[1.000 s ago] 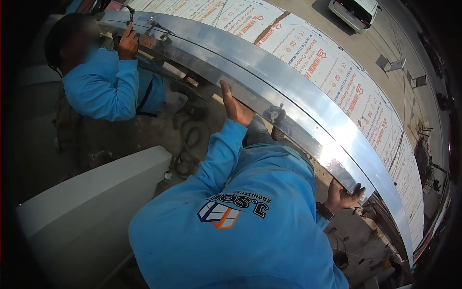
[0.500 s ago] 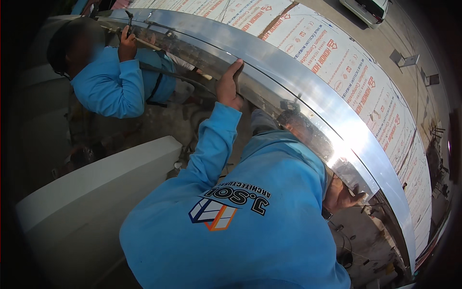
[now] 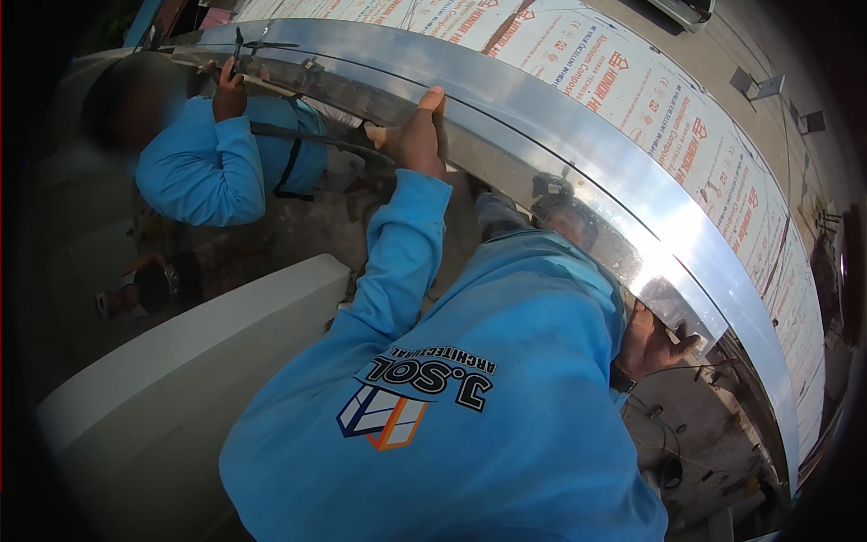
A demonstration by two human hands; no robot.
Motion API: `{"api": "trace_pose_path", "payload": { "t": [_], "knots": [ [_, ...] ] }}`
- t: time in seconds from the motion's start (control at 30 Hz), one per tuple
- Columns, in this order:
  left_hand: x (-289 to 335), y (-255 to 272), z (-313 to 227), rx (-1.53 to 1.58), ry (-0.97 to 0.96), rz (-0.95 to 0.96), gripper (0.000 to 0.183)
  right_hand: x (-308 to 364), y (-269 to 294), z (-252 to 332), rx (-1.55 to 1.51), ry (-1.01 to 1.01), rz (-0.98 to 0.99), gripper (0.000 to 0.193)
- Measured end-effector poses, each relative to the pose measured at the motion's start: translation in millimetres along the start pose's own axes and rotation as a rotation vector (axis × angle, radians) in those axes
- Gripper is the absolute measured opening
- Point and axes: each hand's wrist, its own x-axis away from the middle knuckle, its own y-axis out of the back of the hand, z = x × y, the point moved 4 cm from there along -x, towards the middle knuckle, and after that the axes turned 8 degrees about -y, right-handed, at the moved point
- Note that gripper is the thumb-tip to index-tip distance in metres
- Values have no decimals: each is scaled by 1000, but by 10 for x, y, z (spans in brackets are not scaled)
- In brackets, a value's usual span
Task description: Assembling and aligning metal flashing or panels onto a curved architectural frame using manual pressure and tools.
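Note:
A long, shiny metal strip [image 3: 506, 185] runs in front of me, its mirror-like face reflecting parts of the scene. Its lower edge lies in my left hand [image 3: 417, 140], with the thumb upright against the face; the other fingers are partly hidden. Near the strip's right end, my right hand [image 3: 652, 343] grips the lower edge, with the thumb and fingers bent around it. A wider silver metal band [image 3: 578, 126] curves along the far side, a thin dark gap separating it from the strip.
Left of me, a co-worker [image 3: 203, 163] in a blue top holds a dark tool [image 3: 237, 59] up by the band. A pale curved wall [image 3: 194, 330] rises at my lower left. Film-covered panels [image 3: 623, 81] lie beyond the band. Cables [image 3: 668, 443] hang below my right hand.
My left hand has shifted slightly left and up along the strip, and more of its fingers show. My right hand and the strip's end sit a little higher and further right.

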Motion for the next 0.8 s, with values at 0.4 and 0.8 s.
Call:
{"api": "trace_pose_path", "payload": {
  "t": [0.4,0.8],
  "knots": [
    [577,-986,-51,-1113,-1057,1530,67,-96,166,-46,-233,-81,229,41],
    [831,-1283,109,-940,-1052,1765,66,-113,221,-74,-194,-37,159,40]
  ]
}}
